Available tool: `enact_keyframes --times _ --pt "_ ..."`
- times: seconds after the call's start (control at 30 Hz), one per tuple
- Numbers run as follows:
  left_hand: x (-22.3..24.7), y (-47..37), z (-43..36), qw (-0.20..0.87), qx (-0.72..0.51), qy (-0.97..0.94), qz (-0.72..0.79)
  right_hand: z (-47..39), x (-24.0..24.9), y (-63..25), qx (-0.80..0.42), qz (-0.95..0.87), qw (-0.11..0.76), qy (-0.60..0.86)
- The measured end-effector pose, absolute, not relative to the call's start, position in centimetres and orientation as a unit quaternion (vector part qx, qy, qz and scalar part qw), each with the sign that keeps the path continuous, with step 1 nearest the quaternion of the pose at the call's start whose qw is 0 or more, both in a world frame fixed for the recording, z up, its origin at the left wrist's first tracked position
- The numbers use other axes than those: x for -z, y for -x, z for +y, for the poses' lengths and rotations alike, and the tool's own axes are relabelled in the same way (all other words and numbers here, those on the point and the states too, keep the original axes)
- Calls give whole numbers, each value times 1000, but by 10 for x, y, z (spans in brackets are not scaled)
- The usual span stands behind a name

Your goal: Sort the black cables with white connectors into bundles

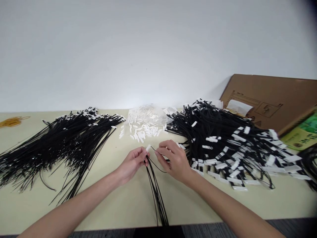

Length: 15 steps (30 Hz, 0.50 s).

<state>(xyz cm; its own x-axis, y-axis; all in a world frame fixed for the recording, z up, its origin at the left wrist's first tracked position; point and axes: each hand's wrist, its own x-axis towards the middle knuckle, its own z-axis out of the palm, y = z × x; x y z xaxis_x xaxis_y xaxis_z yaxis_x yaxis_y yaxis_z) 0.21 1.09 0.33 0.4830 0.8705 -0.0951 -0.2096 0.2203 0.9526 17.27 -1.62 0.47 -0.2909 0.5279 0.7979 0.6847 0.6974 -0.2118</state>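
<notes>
No word or number can be read for certain. At the far right, the brown cardboard (294,91) bears dark print: a short line of lettering (244,94) near its upper left, too small to make out, with thin ruled lines beneath it. To the right of and below these is a framed drawing (268,108), its detail blurred. A triangular sign (251,118) sits lower left on the same cardboard. Nearer, at the right edge, the green and yellow packaging (294,137) carries large dark characters (310,136), unclear, and a round dark emblem (298,144).
</notes>
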Motion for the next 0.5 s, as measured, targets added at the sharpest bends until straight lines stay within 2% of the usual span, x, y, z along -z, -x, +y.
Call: enact_keyframes --times 0.27,0.5 --pt "-2 -3 10 687 -356 -544 325 -16 -11 -172 -112 -829 427 342" --pt "-2 -4 9 688 -356 -544 323 -13 -11 -172 -144 -828 428 333"
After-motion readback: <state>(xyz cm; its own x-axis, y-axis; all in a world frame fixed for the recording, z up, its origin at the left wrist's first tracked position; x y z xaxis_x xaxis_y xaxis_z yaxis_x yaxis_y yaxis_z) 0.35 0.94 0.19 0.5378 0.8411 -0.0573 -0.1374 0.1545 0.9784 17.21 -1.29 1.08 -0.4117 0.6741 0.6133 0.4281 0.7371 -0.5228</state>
